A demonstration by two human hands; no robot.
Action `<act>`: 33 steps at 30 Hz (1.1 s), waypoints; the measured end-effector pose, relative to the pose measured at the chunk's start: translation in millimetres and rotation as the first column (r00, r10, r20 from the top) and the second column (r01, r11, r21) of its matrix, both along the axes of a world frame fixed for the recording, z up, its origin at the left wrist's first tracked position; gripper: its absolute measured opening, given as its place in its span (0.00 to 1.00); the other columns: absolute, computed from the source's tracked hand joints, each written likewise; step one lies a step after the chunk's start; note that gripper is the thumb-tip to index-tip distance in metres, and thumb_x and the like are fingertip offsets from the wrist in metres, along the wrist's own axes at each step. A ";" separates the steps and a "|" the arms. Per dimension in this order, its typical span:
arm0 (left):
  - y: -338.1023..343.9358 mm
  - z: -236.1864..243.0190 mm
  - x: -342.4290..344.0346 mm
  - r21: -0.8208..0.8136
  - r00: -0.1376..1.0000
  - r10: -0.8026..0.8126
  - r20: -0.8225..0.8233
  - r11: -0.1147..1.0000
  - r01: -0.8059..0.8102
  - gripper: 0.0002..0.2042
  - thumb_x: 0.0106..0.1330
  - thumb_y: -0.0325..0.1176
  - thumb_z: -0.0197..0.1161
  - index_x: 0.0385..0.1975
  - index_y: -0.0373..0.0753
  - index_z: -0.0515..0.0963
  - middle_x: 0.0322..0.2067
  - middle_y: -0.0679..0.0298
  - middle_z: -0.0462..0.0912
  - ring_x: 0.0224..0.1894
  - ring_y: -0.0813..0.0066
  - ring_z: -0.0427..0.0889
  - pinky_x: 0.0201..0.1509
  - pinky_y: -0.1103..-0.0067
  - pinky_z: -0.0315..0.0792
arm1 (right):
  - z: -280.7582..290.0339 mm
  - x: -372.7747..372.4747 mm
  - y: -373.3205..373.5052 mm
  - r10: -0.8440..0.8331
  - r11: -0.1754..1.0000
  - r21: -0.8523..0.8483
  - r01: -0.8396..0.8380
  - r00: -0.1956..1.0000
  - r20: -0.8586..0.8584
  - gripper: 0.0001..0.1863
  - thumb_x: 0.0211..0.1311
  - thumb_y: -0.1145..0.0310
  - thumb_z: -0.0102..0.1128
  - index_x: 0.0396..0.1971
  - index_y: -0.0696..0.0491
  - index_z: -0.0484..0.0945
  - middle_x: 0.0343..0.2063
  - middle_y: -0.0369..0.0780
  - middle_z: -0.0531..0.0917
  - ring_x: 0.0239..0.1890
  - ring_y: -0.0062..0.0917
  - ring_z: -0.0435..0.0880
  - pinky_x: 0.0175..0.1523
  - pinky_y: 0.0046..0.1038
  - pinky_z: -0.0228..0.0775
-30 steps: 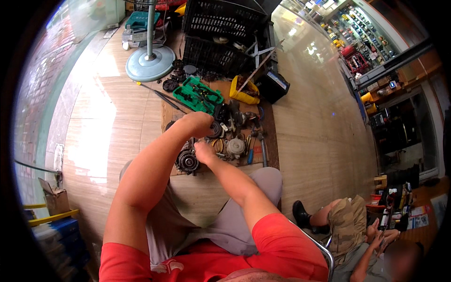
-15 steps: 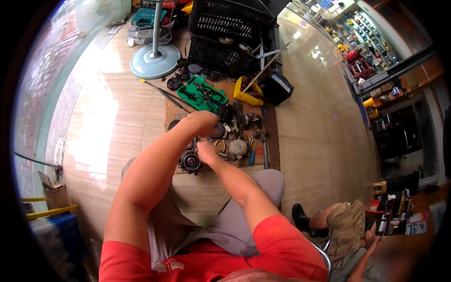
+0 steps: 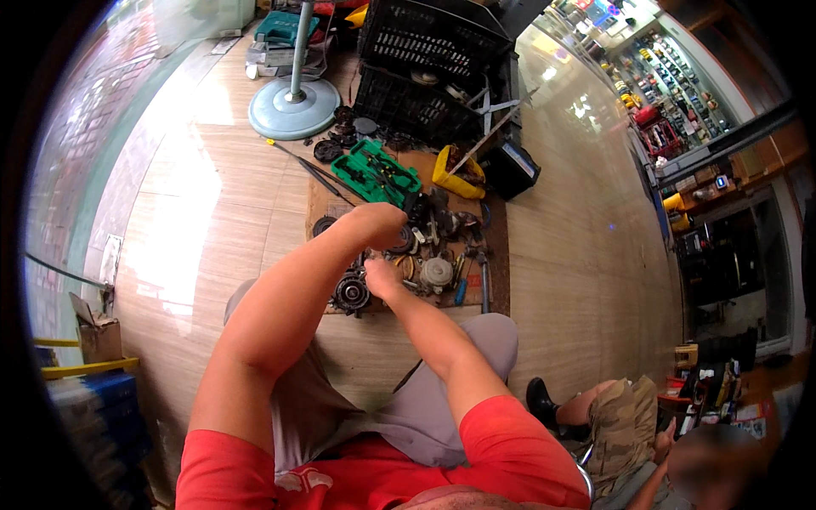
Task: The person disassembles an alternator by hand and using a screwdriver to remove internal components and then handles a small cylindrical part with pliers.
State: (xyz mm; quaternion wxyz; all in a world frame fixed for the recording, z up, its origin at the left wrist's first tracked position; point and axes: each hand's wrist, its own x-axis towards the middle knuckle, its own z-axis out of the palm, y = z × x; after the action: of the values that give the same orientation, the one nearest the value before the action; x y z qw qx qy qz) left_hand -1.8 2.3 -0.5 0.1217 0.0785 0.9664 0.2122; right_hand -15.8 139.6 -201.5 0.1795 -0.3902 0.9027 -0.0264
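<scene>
My left hand (image 3: 384, 223) is over the dark round parts (image 3: 403, 240) on a cardboard mat (image 3: 497, 274), its fingers curled and what they hold hidden. Just below it, my right hand (image 3: 382, 274) is closed at the alternator-like housing (image 3: 352, 293), gripping something too small to make out. Right of my hands lie a pale round housing (image 3: 436, 272), a blue-handled tool (image 3: 461, 291) and a hammer (image 3: 484, 285). An open green tool case (image 3: 365, 170) lies beyond them.
Behind are a pedestal base (image 3: 287, 119), black crates (image 3: 429, 42), a yellow container (image 3: 455, 180) and a black battery (image 3: 510, 166). Glass runs along the left. A seated person (image 3: 620, 425) is at the lower right, near a cluttered workbench (image 3: 705, 382).
The whole scene has shifted slightly rightward in the picture. My hands stay at the same parts, with only slight movement.
</scene>
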 end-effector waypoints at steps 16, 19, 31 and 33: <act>-3.2 -5.2 1.3 0.006 1.000 0.011 -0.006 1.000 -0.011 0.16 0.55 0.41 0.65 0.34 0.34 0.83 0.35 0.50 0.84 0.41 0.51 0.84 0.44 0.62 0.78 | -1.5 1.0 -4.0 -0.004 1.000 0.018 0.004 1.000 0.023 0.10 0.58 0.72 0.50 0.36 0.55 0.78 0.38 0.49 0.84 0.42 0.45 0.83 0.45 0.46 0.75; -2.0 -0.4 1.8 0.011 1.000 0.005 0.029 1.000 -0.005 0.16 0.59 0.42 0.65 0.38 0.35 0.81 0.36 0.48 0.84 0.43 0.49 0.82 0.45 0.61 0.76 | -2.7 0.3 -1.3 -0.008 1.000 0.017 0.008 1.000 0.014 0.10 0.57 0.72 0.50 0.37 0.55 0.78 0.39 0.49 0.83 0.42 0.45 0.83 0.45 0.47 0.75; -2.3 -4.5 0.2 0.004 1.000 0.018 0.009 1.000 -0.018 0.14 0.55 0.39 0.61 0.33 0.35 0.84 0.36 0.49 0.84 0.41 0.51 0.84 0.44 0.63 0.78 | 2.7 1.7 -1.8 -0.024 1.000 -0.001 0.024 0.999 0.036 0.09 0.58 0.73 0.49 0.36 0.54 0.78 0.38 0.50 0.83 0.42 0.46 0.83 0.46 0.47 0.74; -3.3 -1.4 1.2 0.002 1.000 0.031 0.002 1.000 -0.031 0.14 0.54 0.39 0.61 0.33 0.35 0.84 0.36 0.49 0.84 0.41 0.51 0.84 0.44 0.63 0.78 | -2.9 -5.5 -2.1 -0.026 1.000 -0.015 0.026 0.999 0.028 0.10 0.57 0.72 0.49 0.36 0.54 0.78 0.38 0.51 0.83 0.42 0.46 0.82 0.46 0.47 0.74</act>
State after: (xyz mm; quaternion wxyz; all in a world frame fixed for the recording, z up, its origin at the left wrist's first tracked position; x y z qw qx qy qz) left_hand -0.6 -1.0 -1.9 0.1190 0.0633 0.9673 0.2151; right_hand -21.3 137.4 -204.4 0.1890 -0.3794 0.9048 -0.0410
